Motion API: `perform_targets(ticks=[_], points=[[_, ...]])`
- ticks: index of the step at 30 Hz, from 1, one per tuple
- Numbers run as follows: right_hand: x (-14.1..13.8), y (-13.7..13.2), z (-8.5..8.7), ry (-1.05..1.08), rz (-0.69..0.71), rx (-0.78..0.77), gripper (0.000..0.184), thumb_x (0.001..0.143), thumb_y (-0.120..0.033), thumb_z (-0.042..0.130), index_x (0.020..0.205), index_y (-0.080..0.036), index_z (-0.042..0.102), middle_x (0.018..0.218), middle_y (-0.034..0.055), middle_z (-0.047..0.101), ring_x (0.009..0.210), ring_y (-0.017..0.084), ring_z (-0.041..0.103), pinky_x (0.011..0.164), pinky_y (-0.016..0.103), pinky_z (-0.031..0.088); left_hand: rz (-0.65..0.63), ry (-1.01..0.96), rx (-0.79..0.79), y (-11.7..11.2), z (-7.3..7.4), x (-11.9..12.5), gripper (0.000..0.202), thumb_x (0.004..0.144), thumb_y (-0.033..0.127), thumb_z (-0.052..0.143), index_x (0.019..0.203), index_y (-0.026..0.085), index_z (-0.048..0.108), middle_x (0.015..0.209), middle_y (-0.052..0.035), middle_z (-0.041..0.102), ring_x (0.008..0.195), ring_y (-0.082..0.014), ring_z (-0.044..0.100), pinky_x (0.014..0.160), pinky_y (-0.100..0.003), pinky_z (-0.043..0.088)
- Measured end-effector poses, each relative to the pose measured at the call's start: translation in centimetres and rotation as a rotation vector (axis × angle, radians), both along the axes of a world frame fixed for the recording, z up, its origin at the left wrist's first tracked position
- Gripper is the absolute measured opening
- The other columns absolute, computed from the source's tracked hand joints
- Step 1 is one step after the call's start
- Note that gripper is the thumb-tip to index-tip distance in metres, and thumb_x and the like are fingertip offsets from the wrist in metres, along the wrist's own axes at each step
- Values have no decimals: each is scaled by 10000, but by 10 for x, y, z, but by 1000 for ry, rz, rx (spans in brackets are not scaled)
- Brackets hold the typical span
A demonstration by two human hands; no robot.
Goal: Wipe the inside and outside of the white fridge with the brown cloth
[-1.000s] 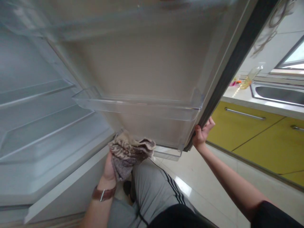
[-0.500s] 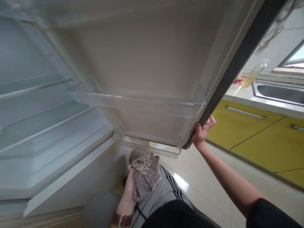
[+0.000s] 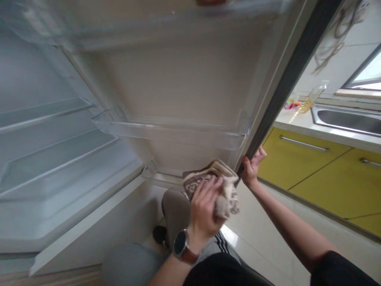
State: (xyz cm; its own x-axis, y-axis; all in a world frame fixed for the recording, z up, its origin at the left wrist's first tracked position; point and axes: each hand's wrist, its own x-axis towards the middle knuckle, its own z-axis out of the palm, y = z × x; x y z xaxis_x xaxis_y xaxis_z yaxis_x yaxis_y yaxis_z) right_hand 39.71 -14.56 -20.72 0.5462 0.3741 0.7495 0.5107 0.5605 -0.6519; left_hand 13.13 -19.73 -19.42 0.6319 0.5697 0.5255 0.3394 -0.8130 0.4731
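An open fridge door (image 3: 184,79) fills the upper middle of the head view, its inner side facing me. My right hand (image 3: 252,167) grips the lower part of the door's dark outer edge, thumb on the inner side. In my left hand (image 3: 206,204), which wears a watch (image 3: 180,242), is a bunched brown and cream patterned cloth (image 3: 229,198). The cloth is at the right end of the lowest clear door shelf (image 3: 162,180) and hides that end; whether it touches the shelf I cannot tell. A second clear door shelf (image 3: 172,133) sits above.
On the left is the fridge interior with glass shelves (image 3: 59,159). To the right stand yellow cabinets (image 3: 306,159) with a sink (image 3: 351,119) and a tilted-looking bottle of yellow liquid (image 3: 309,101) on the counter. My legs are below the door.
My left hand has lifted the cloth from near my lap up and right to the lowest door shelf, turning its back toward me. The right hand keeps its hold on the door edge.
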Motion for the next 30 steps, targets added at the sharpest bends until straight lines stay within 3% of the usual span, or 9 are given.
perform_targets(ticks=[2,5,9,15,21,24,27,30], points=[[13,-2,-2,-7,52,-65,736,848,-612,652,1394,-272,297,1346,96,503,1325,289,499,1195,567,280,-146,181,338,-2,-8,29,561,925,481,498,1364,155,622,1466,-121,595,1459,-290,433,1278,-502,225],[33,-3,-3,-34,137,-161,736,838,-600,685,1363,-280,281,1346,88,513,1373,282,466,1231,574,206,-187,407,591,-2,-28,56,543,909,490,567,1199,49,695,1330,-188,671,1437,-313,454,1277,-430,206],[41,-2,-2,-48,171,-216,719,851,-600,683,1343,-279,269,1370,94,501,1401,272,444,1246,581,174,-175,517,663,-5,-48,68,553,922,485,559,1136,-3,705,1160,-217,724,1295,-324,576,1261,-432,215],[29,-2,-1,25,165,-172,806,825,-635,703,1382,-276,244,1378,110,493,1397,288,449,1235,593,202,-226,573,667,-21,-63,70,463,939,438,542,1011,28,745,958,-172,749,1084,-286,673,1241,-416,247],[26,-5,-1,13,161,-163,813,835,-627,687,1405,-270,229,1402,123,482,1402,290,448,1231,572,219,-212,514,451,-39,-71,75,457,882,458,615,971,32,756,926,-170,745,1034,-295,670,1184,-409,335],[28,-3,-2,5,147,-172,827,837,-633,678,1412,-260,215,1438,138,458,1423,294,426,1235,570,204,-248,465,224,-48,-85,77,418,845,463,656,916,68,772,906,-172,747,1055,-300,656,1190,-427,335],[32,1,-2,-2,132,-194,844,828,-672,665,1412,-260,216,1432,140,458,1424,304,423,1233,589,199,-147,264,-239,-52,-103,74,283,785,432,700,794,155,757,869,-149,742,1028,-308,654,1191,-478,325],[34,5,0,-17,128,-197,856,823,-700,654,1414,-261,218,1408,140,470,1408,314,438,1224,609,212,96,-189,-1020,-42,-121,68,171,759,343,699,657,210,667,830,-109,727,1043,-305,653,1184,-468,327]])
